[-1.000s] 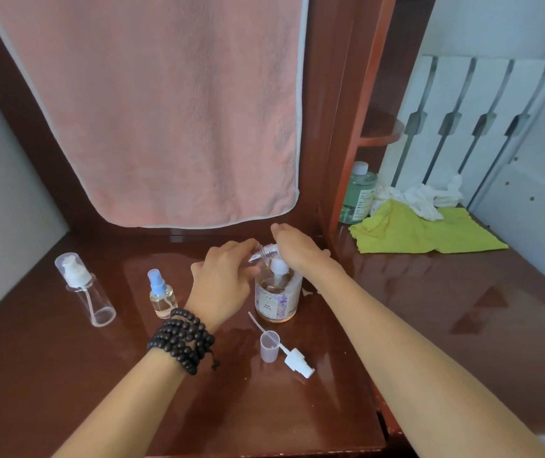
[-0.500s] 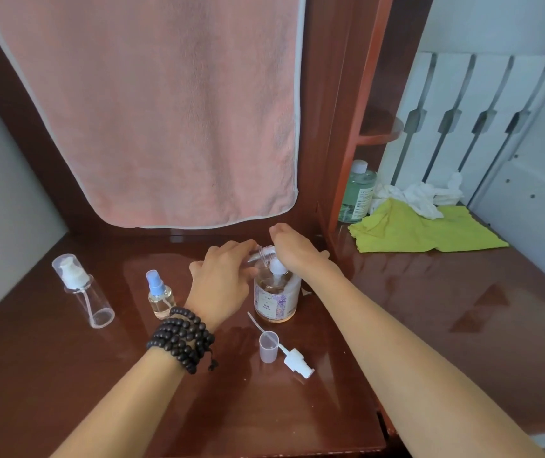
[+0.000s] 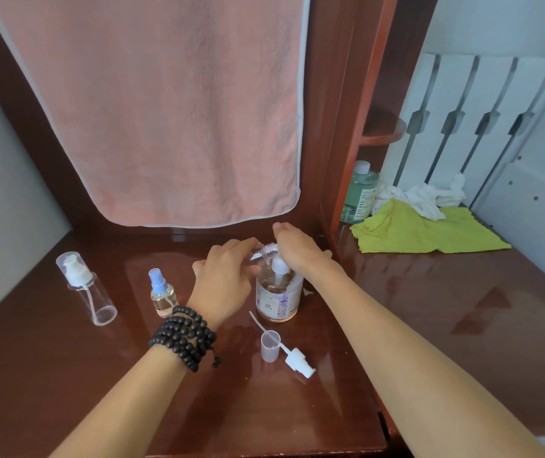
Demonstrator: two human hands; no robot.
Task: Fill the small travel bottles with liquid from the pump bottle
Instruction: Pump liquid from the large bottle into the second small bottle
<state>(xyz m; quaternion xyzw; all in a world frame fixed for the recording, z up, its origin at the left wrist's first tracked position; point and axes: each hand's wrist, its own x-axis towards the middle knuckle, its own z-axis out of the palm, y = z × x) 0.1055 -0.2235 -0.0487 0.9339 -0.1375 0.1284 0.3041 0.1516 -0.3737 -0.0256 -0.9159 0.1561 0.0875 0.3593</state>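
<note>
The pump bottle (image 3: 277, 294), clear with amber liquid and a floral label, stands mid-table. My right hand (image 3: 299, 251) lies palm down on its white pump head, fingers fairly straight. My left hand (image 3: 226, 280), beads on its wrist, grips a small clear travel bottle (image 3: 263, 252) and holds its threaded neck at the pump's nozzle. A small spray bottle (image 3: 162, 294) with a blue top and some liquid stands to the left. Further left is an empty clear bottle (image 3: 90, 294) with a white pump under a clear cap.
A loose clear cap (image 3: 270, 345) and a detached white pump head (image 3: 299, 361) with its tube lie in front of the pump bottle. A pink towel (image 3: 165, 110) hangs behind. At the right are a green bottle (image 3: 360, 193), a yellow-green cloth (image 3: 429, 233) and a white cloth (image 3: 424, 195).
</note>
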